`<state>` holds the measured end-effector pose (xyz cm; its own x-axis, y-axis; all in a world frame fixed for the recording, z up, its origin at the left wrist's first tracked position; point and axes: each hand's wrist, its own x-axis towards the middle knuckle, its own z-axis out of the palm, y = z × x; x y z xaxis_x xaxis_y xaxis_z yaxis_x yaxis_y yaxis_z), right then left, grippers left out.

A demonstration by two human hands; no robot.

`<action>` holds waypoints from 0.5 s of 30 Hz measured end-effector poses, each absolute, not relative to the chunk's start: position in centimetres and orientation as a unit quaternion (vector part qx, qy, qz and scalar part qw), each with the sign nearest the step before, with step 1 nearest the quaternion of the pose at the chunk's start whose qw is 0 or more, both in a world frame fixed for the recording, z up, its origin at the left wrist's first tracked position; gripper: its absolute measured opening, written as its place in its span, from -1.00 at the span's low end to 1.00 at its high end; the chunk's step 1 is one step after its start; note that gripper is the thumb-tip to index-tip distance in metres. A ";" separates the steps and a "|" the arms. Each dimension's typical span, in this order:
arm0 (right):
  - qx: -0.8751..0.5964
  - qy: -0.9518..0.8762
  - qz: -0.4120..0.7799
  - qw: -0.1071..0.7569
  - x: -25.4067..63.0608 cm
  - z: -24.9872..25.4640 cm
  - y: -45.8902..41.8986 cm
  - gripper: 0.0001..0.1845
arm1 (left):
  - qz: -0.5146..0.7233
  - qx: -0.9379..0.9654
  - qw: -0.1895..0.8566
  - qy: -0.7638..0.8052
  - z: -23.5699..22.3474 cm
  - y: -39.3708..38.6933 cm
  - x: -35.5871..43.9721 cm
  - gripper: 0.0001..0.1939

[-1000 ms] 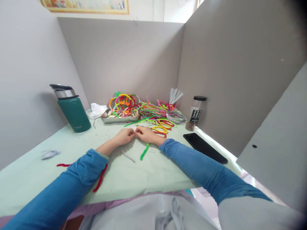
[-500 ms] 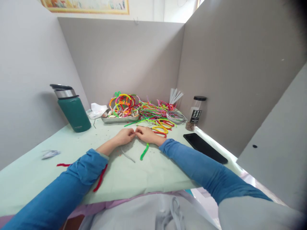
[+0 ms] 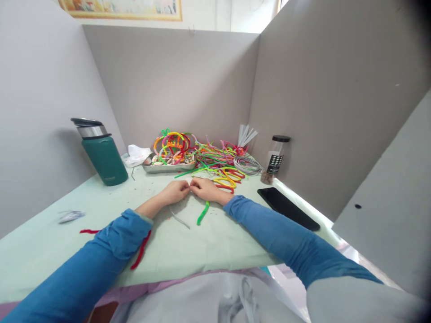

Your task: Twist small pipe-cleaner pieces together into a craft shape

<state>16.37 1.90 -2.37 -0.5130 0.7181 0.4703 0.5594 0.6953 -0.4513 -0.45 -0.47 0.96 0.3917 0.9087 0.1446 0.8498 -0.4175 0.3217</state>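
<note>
My left hand (image 3: 175, 192) and my right hand (image 3: 204, 188) meet fingertip to fingertip over the middle of the table, both closed in a pinch. A small whitish bit shows between the fingertips, too small to name. Below my right hand a green pipe cleaner (image 3: 203, 213) pokes out toward me; its upper part is hidden by the hand. A thin grey wire (image 3: 179, 219) lies near my left hand. Under my left forearm runs a red pipe cleaner (image 3: 141, 251), partly covered by the sleeve. Bent red and yellow pipe cleaners (image 3: 229, 178) lie just beyond my right hand.
A metal tray (image 3: 168, 168) holds pipe-cleaner rings and small pieces. Beside it are a heap of coloured pipe cleaners (image 3: 215, 154) and a wire coil (image 3: 247, 165). A green bottle (image 3: 105, 160) stands left; a clear jar (image 3: 276, 157) and black phone (image 3: 288, 208) are right. Grey partitions enclose the table.
</note>
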 end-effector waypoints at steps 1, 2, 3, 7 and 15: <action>-0.369 -0.862 0.121 0.326 16.4 -2.5 2.0 -0.91 | 0.149 0.828 0.099 0.531 0.9 -0.5 -0.4 -0.80; -0.368 -0.862 0.120 0.326 16.4 -2.5 2.1 -0.91 | 0.149 0.828 0.100 0.532 0.9 -0.5 -0.4 -0.80; -0.367 -0.862 0.120 0.328 16.4 -2.6 2.2 -0.91 | 0.149 0.828 0.100 0.532 0.9 -0.5 -0.4 -0.80; -0.363 -0.861 0.121 0.334 16.4 -2.8 2.3 -0.90 | 0.153 0.831 0.097 0.526 0.9 -0.4 -0.4 -0.82; -0.363 -0.862 0.127 0.331 16.4 -2.8 2.2 -0.89 | 0.182 0.806 0.159 0.541 1.1 -1.0 -0.3 -0.81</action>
<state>16.41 2.24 -2.79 -0.5182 0.7088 0.4786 0.5414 0.7051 -0.4580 -0.30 -0.96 1.12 0.3485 0.9295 0.1209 0.8139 -0.3641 0.4527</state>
